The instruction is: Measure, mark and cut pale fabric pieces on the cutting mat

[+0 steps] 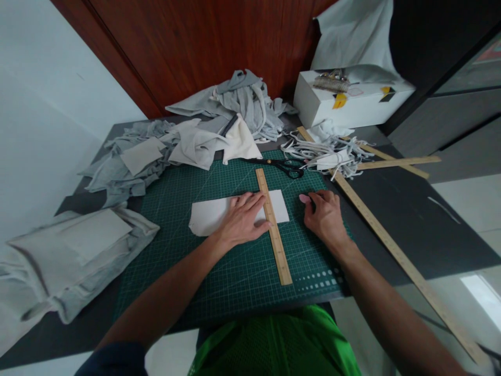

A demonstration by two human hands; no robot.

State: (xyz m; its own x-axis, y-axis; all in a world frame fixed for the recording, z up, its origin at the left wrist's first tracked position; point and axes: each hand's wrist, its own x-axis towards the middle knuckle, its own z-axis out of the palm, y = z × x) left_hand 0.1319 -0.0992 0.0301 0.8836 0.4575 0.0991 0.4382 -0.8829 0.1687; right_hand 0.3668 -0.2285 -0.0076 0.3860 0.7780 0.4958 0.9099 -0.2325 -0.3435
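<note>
My left hand (243,218) lies flat with fingers stretched out, pressing on a white fabric piece (207,213) and against the short wooden ruler (278,248). This ruler crosses the right part of the fabric at a slant. Over the right side of the green cutting mat (176,282), my right hand (324,215) is closed in a pinch. A small pink flat piece, which looks like tailor's chalk (304,199), sticks out of its fingers. Black scissors (289,166) lie on the mat's far edge.
Grey fabric scraps (250,102) heap along the back, and a folded fabric stack (90,245) lies at left. Tangled fabric strips (332,149) sit at right near a white box (352,104). A long wooden ruler (391,245) runs past the table's right front edge.
</note>
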